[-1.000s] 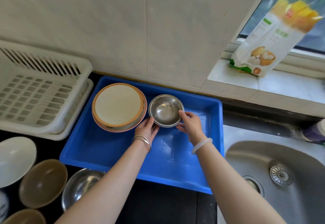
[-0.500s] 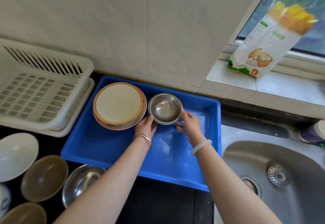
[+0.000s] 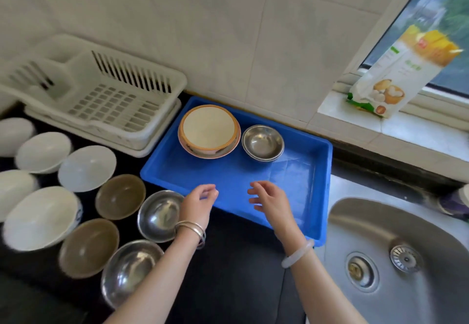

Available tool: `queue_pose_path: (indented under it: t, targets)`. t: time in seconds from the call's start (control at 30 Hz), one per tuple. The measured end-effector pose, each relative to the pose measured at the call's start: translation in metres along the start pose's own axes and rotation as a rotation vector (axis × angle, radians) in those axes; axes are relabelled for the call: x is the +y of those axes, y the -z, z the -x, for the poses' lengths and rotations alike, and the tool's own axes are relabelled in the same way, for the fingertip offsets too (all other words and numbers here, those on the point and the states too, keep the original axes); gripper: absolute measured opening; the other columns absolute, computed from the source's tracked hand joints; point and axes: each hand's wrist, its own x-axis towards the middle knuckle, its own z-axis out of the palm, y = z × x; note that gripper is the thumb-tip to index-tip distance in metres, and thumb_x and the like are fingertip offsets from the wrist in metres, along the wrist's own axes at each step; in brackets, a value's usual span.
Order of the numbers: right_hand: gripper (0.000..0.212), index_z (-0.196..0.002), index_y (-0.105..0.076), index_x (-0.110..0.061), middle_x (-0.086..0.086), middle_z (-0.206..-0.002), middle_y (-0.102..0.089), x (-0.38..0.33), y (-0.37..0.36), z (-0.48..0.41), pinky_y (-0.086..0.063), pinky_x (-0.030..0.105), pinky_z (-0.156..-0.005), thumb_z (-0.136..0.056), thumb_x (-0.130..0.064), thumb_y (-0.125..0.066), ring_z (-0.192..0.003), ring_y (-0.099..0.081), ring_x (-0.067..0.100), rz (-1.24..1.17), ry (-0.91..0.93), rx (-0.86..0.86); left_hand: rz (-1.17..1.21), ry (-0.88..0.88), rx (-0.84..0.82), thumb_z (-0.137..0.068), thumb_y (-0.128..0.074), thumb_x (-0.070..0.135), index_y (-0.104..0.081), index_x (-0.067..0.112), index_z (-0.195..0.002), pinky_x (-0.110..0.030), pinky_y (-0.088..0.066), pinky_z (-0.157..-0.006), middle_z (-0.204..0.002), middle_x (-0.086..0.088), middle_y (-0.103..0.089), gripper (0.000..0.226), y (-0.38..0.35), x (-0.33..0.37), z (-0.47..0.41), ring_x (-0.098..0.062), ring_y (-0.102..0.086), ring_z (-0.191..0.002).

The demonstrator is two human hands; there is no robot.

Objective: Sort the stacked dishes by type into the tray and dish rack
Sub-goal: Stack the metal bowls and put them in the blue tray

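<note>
A blue tray (image 3: 228, 179) lies on the dark counter. At its far end sit a stack of orange-rimmed plates (image 3: 209, 130) and, to the right, a small stack of steel bowls (image 3: 263, 142). My left hand (image 3: 199, 203) and my right hand (image 3: 270, 200) hover empty over the tray's near edge, fingers loosely apart. Left of the tray stands an empty white dish rack (image 3: 106, 100). On the counter to the left lie several white bowls (image 3: 86, 167), two brown bowls (image 3: 120, 195) and two steel bowls (image 3: 158, 215).
A steel sink (image 3: 396, 260) is at the right, close to the tray. A paper food bag (image 3: 396, 72) leans on the window sill at the far right. A tiled wall stands behind the rack and tray.
Both hands let go of the steel bowls in the tray and drew back toward me. The view shifted, showing more bowls on the left.
</note>
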Motion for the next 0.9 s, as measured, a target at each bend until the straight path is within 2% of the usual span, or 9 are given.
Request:
queue_pose_path:
  t: [0.13, 0.2, 0.3, 0.37, 0.47, 0.6, 0.7, 0.83, 0.9]
  targets:
    - [0.013, -0.083, -0.061, -0.031, -0.007, -0.084, -0.069, 0.026, -0.047, 0.027, -0.050, 0.021, -0.063, -0.092, -0.029, -0.052, -0.065, -0.063, 0.006, 0.216, 0.018, -0.154, -0.120, -0.028, 0.152, -0.085, -0.062, 0.013, -0.065, 0.013, -0.104, -0.023, -0.043, -0.077, -0.095, 0.002, -0.065, 0.019, 0.049, -0.035, 0.040, -0.011, -0.060, -0.080]
    - [0.012, -0.094, -0.063, -0.030, -0.006, -0.090, -0.069, 0.037, -0.069, 0.032, -0.052, 0.024, -0.067, -0.091, -0.032, -0.052, -0.070, -0.064, 0.007, 0.346, 0.008, -0.222, -0.187, -0.017, 0.235, -0.083, -0.064, 0.011, -0.065, 0.015, -0.103, -0.027, -0.046, -0.076, -0.095, 0.003, -0.067, 0.020, 0.070, -0.054, 0.056, -0.014, -0.060, -0.078]
    - [0.033, -0.120, -0.060, -0.021, 0.001, -0.106, -0.067, 0.045, -0.095, 0.029, -0.056, 0.032, -0.077, -0.091, -0.036, -0.054, -0.088, -0.066, 0.017, 0.495, -0.014, -0.263, -0.265, 0.017, 0.369, -0.077, -0.067, 0.005, -0.067, 0.013, -0.100, -0.030, -0.047, -0.078, -0.095, -0.007, -0.067, 0.024, 0.095, -0.075, 0.073, -0.021, -0.061, -0.081]
    - [0.038, -0.125, -0.056, -0.018, 0.003, -0.104, -0.067, 0.046, -0.114, 0.028, -0.058, 0.035, -0.076, -0.091, -0.036, -0.055, -0.087, -0.067, 0.019, 0.519, -0.036, -0.281, -0.322, 0.048, 0.467, -0.073, -0.070, 0.003, -0.068, 0.011, -0.097, -0.037, -0.047, -0.083, -0.100, -0.011, -0.065, 0.025, 0.110, -0.091, 0.084, -0.029, -0.061, -0.090]
    - [0.026, -0.114, -0.059, -0.014, -0.001, -0.084, -0.063, 0.043, -0.134, 0.027, -0.060, 0.032, -0.065, -0.092, -0.029, -0.055, -0.070, -0.065, 0.013, 0.454, -0.072, -0.276, -0.392, 0.171, 0.578, -0.073, -0.071, 0.007, -0.067, 0.015, -0.093, -0.044, -0.047, -0.079, -0.107, -0.012, -0.059, 0.022, 0.124, -0.111, 0.097, -0.036, -0.057, -0.095]
    - [0.009, -0.094, -0.063, -0.010, 0.006, -0.088, -0.067, 0.042, -0.145, 0.026, -0.061, 0.031, -0.070, -0.092, -0.013, -0.055, -0.073, -0.068, 0.014, 0.302, -0.122, -0.214, -0.163, 0.198, 0.612, -0.073, -0.067, -0.002, -0.056, 0.012, -0.094, -0.039, -0.047, -0.077, -0.095, -0.010, -0.053, 0.027, 0.133, -0.129, 0.105, -0.032, -0.056, -0.081]
    - [0.012, -0.085, -0.064, -0.002, 0.010, -0.086, -0.068, 0.040, -0.144, 0.031, -0.058, 0.021, -0.058, -0.089, -0.004, -0.053, -0.078, -0.070, 0.017, 0.203, -0.124, -0.170, -0.017, 0.270, 0.600, -0.079, -0.063, 0.001, -0.050, 0.016, -0.097, -0.037, -0.047, -0.076, -0.090, -0.004, -0.059, 0.026, 0.135, -0.137, 0.107, -0.029, -0.058, -0.080]
    - [0.014, -0.081, -0.065, -0.001, 0.012, -0.082, -0.069, 0.034, -0.133, 0.046, -0.056, 0.018, -0.057, -0.087, -0.003, -0.052, -0.078, -0.071, 0.018, 0.191, -0.060, -0.133, 0.071, 0.338, 0.549, -0.083, -0.059, 0.003, -0.057, 0.014, -0.102, -0.044, -0.052, -0.085, -0.096, -0.004, -0.062, 0.022, 0.137, -0.147, 0.106, -0.031, -0.063, -0.089]
    - [0.015, -0.081, -0.067, -0.005, 0.010, -0.081, -0.071, 0.028, -0.125, 0.052, -0.056, 0.017, -0.056, -0.086, -0.005, -0.053, -0.075, -0.072, 0.017, 0.188, -0.023, -0.105, 0.117, 0.349, 0.530, -0.083, -0.058, 0.001, -0.061, 0.011, -0.106, -0.044, -0.054, -0.084, -0.100, -0.009, -0.063, 0.024, 0.137, -0.150, 0.105, -0.028, -0.064, -0.084]
